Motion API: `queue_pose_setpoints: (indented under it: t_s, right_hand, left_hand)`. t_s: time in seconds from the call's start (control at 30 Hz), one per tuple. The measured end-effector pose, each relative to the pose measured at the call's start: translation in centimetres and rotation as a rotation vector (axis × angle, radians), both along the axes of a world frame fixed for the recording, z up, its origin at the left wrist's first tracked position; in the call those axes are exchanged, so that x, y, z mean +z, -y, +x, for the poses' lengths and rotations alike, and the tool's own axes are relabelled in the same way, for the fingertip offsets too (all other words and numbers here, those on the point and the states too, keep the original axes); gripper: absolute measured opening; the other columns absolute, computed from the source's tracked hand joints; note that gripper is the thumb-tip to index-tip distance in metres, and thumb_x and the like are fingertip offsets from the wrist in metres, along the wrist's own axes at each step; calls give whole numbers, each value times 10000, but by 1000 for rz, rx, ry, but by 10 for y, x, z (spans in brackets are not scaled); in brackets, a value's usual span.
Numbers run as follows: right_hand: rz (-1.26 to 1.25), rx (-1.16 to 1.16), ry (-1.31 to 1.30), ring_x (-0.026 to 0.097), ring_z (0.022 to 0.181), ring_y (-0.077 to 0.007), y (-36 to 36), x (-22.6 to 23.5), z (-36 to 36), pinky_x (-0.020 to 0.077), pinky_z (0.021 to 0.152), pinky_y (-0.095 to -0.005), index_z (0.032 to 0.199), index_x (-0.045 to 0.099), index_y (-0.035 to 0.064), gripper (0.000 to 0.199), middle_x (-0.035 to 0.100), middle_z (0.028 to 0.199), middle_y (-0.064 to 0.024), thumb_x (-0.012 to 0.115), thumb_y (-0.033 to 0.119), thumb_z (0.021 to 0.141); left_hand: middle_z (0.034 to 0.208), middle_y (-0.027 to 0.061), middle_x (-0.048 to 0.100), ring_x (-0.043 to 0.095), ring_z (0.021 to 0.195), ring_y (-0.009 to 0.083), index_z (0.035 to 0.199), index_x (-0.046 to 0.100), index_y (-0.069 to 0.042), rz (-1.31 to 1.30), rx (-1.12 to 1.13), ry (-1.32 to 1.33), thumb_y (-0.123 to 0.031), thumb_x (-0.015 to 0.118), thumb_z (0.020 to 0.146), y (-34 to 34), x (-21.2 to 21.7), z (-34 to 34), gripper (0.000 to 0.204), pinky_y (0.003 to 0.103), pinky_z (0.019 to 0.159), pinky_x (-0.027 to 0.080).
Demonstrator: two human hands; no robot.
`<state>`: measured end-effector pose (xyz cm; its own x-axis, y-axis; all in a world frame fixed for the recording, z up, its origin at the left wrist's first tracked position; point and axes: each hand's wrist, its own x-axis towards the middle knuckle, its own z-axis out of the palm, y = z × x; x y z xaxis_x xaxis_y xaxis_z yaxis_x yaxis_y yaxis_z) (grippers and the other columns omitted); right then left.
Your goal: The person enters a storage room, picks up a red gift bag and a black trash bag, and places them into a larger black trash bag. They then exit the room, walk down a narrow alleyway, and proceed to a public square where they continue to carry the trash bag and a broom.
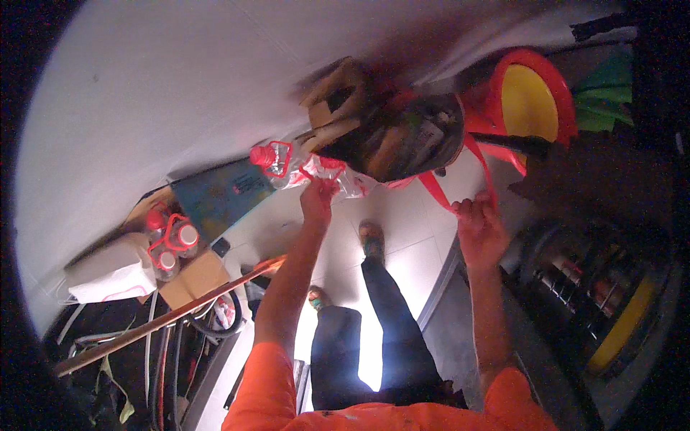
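Curled tightly, the right hand (478, 219) gripped a red strap (434, 191) of a dark, open-topped bag (359, 152) in the head view. The left hand (318, 201) had its fingers bent round clear bottles (351, 185) with red handles, beside the bag's left; a red-and-yellow round object (530, 104) was near its right.

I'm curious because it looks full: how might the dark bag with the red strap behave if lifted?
The dark bag is perhaps heavy, as mixed items crowd its open mouth. The red strap bends at the right hand, so it's likely floppy.
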<state>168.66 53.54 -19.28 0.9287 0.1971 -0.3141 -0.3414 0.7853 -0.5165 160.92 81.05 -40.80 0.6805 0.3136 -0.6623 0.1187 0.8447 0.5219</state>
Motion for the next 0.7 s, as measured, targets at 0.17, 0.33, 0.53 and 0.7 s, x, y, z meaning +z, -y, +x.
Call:
queue_pose_setpoints:
  t_s: [0.17,0.33,0.53,0.7]
  right_hand:
    - [-106,15,-1,554,733,-216,-8,2,4,416,789,-390,951,503,-24,211,557,774,-85,449,79,774]
    - [-262,91,27,449,640,-161,-19,16,4,349,795,-345,964,487,-9,222,396,565,-14,439,73,762]
    - [-244,102,-24,462,641,-170,-21,0,-5,362,777,-340,949,491,-17,214,403,559,-19,430,65,761]
    - [-265,56,-69,528,623,-205,-11,-18,-15,409,750,-366,915,518,-29,214,514,620,-64,464,70,733]
  left_hand:
    - [748,88,565,546,688,192,815,531,12,85,-69,-87,-216,400,851,24,64,-52,265,340,681,444]
    - [618,92,556,531,553,171,739,569,-6,692,-374,-328,-214,598,714,27,78,-76,212,277,519,420]
    - [723,146,497,522,611,288,710,515,-19,1487,-684,-293,-131,617,654,-10,62,-41,161,374,536,414]
    - [905,168,463,517,735,371,917,444,-53,1712,-711,-194,-1,535,647,-44,31,-19,289,436,604,436]
